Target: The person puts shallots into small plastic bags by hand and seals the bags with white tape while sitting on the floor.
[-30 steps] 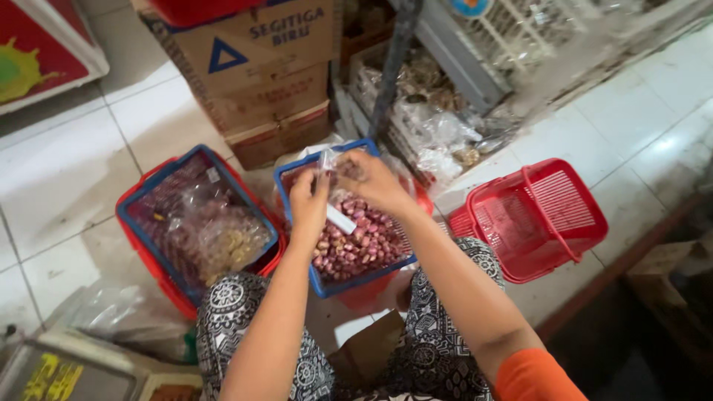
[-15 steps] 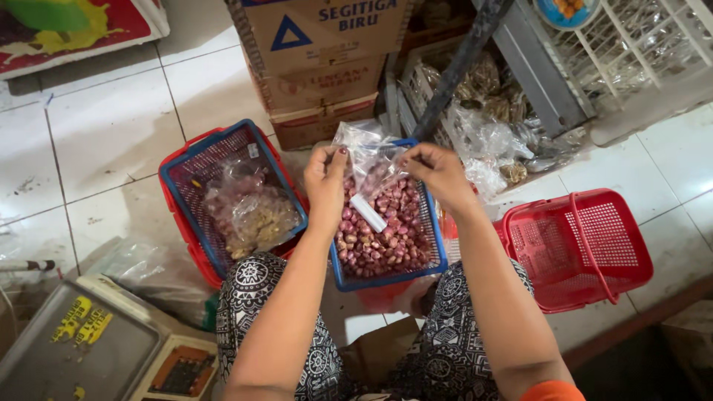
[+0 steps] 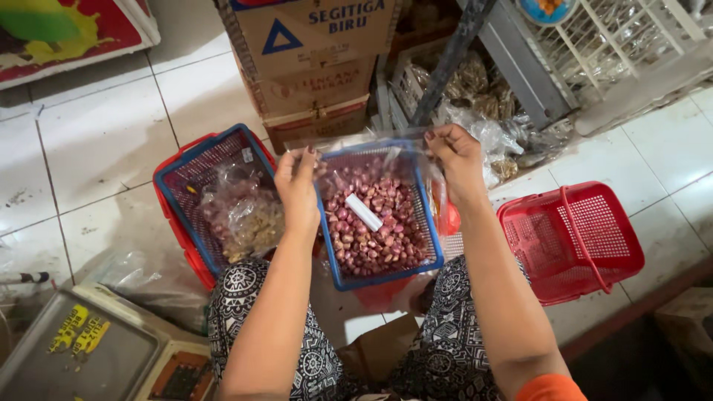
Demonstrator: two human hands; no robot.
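My left hand and my right hand each pinch one side of a clear plastic bag, stretched wide between them. The bag hangs over a blue basket heaped with small reddish shallots. A small white slip lies on top of the shallots. I sit with patterned trousers, and the blue basket rests just in front of my knees.
To the left a blue basket nested in a red one holds bagged goods. A red handled basket stands at the right. Cardboard boxes and bagged goods are behind; a weighing scale sits lower left.
My hands have moved apart, spreading the clear bag wider over the shallot basket. The camera view has shifted a little.
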